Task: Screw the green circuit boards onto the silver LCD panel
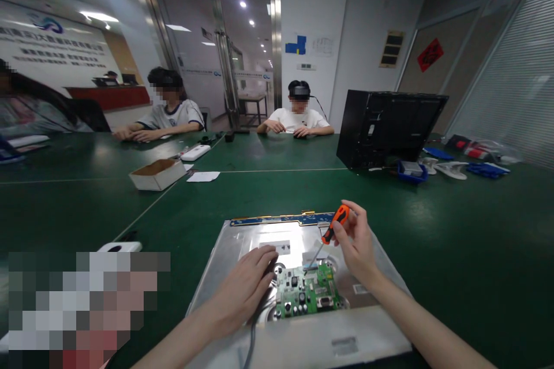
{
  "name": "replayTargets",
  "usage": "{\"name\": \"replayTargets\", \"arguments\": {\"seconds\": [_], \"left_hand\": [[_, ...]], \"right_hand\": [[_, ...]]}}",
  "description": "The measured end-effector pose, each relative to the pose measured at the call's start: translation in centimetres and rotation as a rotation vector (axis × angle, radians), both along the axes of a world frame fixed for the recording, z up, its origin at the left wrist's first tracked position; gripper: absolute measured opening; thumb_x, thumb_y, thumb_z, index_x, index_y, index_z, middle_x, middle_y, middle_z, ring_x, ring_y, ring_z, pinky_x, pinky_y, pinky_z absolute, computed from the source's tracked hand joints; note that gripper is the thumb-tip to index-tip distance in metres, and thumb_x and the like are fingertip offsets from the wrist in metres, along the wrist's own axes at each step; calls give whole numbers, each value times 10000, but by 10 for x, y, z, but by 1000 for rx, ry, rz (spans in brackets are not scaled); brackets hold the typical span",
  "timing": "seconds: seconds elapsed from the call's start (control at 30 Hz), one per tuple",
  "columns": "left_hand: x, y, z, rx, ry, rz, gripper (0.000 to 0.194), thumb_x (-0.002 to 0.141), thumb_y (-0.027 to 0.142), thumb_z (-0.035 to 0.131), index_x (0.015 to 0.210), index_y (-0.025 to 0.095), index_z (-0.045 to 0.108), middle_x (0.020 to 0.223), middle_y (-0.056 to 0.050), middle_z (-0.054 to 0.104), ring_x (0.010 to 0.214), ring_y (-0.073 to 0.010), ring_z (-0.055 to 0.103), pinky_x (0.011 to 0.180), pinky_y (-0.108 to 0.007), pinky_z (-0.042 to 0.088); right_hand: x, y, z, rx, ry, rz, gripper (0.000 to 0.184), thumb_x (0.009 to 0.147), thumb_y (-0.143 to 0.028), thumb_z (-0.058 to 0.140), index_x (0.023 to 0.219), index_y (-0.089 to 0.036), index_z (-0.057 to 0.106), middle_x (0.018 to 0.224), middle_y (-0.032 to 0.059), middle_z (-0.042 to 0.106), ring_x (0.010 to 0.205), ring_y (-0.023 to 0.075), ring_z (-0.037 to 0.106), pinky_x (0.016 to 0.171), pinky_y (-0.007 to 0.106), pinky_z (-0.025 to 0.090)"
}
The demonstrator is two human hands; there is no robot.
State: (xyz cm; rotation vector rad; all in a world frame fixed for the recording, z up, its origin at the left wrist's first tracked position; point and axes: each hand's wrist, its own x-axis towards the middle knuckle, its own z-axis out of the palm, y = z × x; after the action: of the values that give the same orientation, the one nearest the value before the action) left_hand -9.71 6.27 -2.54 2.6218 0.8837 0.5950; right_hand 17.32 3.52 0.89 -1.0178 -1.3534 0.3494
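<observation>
Between the left hand (246, 282) and right hand (357, 242), head view, a circuit board (310, 289) lies on a metal panel (237, 248), long axis side to side. The left is nearer, just beside it, grip hidden; the right pinches a screwdriver (336, 222) slanting toward the board, which looks green and densely populated.

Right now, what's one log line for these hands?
right hand: holding orange-black screwdriver, tip at green circuit board | left hand: by board's left edge | board: on metal panel
</observation>
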Motion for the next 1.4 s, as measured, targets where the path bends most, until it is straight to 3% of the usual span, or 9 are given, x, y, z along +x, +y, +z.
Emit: {"name": "replayTargets", "arguments": {"seconds": [0.17,0.33,0.53,0.73,0.9,1.07,1.4], "left_hand": [[-12,4,1,-38,18,35,359,1043,329,323,1386,270,412,1411,-84,507,1290,-275,478,1104,-501,393],[-9,2,9,-68,-45,43,327,1033,332,341,1335,266,449,1344,-81,566,1233,-268,527,1065,-451,432],[-7,-4,29,-174,-135,66,182,979,281,429,1102,203,537,1048,-84,642,949,-238,609,819,-371,504],[-5,-17,39,-243,-52,-114,132,878,210,505,813,187,618,752,-17,582,682,-167,540,616,-268,390],[-3,-24,38,-332,-44,-145,84,848,240,575,831,191,641,767,-8,585,674,-156,529,605,-258,383],[-2,-22,37,-372,-35,-140,58,826,212,594,820,193,648,753,2,590,673,-151,527,591,-249,374],[-2,-20,33,-435,-9,-147,124,791,160,580,853,201,680,820,-8,657,726,-164,560,659,-267,433]], "right_hand": [[-11,9,3,52,-9,20,314,973,-330,517,1250,-222,415,795,-29,566,571,116,602,451,209,480],[-28,12,16,79,-30,84,304,970,-321,513,1240,-232,409,790,-38,575,555,112,616,425,198,485],[-53,-4,23,120,-90,171,356,956,-230,515,1289,-268,398,835,-37,592,582,109,663,474,203,526],[-56,-26,18,228,-232,114,440,945,-199,511,1366,-253,392,817,-17,603,592,124,627,514,244,551],[-57,-33,16,282,-376,99,462,948,-193,489,1392,-230,364,915,40,637,597,139,601,514,280,553],[-61,-35,18,305,-398,171,448,956,-163,461,1384,-221,345,827,20,636,648,161,631,527,278,552],[-62,-36,15,322,-459,149,452,965,-189,457,1400,-210,337,884,43,670,670,177,638,560,317,530]]}}
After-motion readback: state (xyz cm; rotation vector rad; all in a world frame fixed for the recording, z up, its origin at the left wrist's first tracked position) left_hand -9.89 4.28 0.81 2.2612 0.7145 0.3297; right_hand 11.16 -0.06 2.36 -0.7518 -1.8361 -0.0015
